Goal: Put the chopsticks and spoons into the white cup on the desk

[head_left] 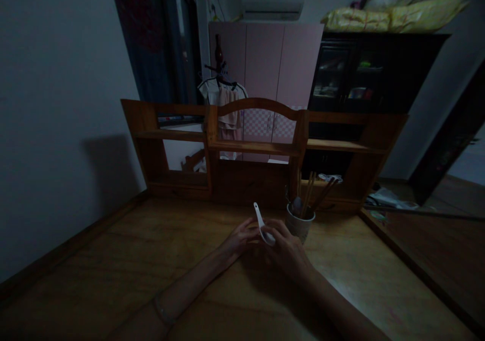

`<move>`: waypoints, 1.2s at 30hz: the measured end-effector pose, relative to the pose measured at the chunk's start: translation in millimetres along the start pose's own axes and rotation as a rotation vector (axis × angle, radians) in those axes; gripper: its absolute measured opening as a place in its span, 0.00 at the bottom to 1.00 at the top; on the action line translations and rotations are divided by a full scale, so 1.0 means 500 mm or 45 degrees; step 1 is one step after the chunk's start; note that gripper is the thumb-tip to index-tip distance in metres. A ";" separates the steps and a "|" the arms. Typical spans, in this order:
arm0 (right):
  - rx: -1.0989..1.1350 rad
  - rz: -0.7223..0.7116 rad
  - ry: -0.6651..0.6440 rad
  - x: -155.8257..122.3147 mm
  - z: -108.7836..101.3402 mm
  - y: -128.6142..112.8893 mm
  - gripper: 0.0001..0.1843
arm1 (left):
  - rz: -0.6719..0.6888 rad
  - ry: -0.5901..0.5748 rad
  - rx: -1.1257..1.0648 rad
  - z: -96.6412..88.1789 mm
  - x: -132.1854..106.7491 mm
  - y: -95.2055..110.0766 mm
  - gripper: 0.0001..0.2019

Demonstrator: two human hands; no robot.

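My two hands meet at the middle of a wooden table [113,260]. A white ceramic spoon [262,224] stands tilted between them, its handle pointing up and left. My right hand [286,250] is closed around the spoon's bowl end. My left hand [242,237] has its fingers curled against the spoon from the left. Just right of my right hand stands a pale cup [299,225] holding chopsticks [314,194] and other utensils.
A wooden shelf unit [257,146] lines the table's far edge. Behind it are a pink wardrobe [280,63], clothes on a hanger [223,98] and a dark glass cabinet [356,73] topped with bundles. A wall runs along the left.
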State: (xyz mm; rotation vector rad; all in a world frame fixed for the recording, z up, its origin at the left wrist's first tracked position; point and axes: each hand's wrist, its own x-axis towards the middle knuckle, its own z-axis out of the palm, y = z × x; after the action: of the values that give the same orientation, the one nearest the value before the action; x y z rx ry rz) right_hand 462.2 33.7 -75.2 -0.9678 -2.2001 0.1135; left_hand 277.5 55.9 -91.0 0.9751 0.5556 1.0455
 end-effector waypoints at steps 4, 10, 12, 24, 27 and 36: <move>-0.010 -0.006 -0.002 -0.002 0.001 0.005 0.21 | -0.005 -0.002 0.016 0.000 -0.001 0.000 0.20; 0.012 0.002 -0.003 0.000 -0.004 -0.006 0.22 | 0.016 0.014 0.032 0.001 -0.003 0.000 0.21; 0.026 0.007 -0.008 0.000 -0.005 -0.008 0.21 | 0.006 0.021 0.028 0.002 -0.003 0.000 0.21; 0.049 -0.003 -0.004 0.000 -0.004 -0.008 0.23 | 0.026 0.016 0.027 -0.004 0.000 -0.004 0.22; 0.047 0.017 -0.027 -0.001 -0.001 -0.007 0.25 | 0.037 0.034 0.030 -0.004 0.002 -0.006 0.22; 0.095 -0.022 -0.021 -0.004 0.004 -0.002 0.21 | 0.039 0.019 -0.037 -0.011 0.003 -0.001 0.20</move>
State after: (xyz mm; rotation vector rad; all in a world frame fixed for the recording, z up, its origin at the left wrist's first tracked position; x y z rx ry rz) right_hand 461.1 31.9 -77.3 -0.9092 -2.2031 0.1951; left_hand 273.7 59.3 -93.9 0.9536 0.5383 1.0860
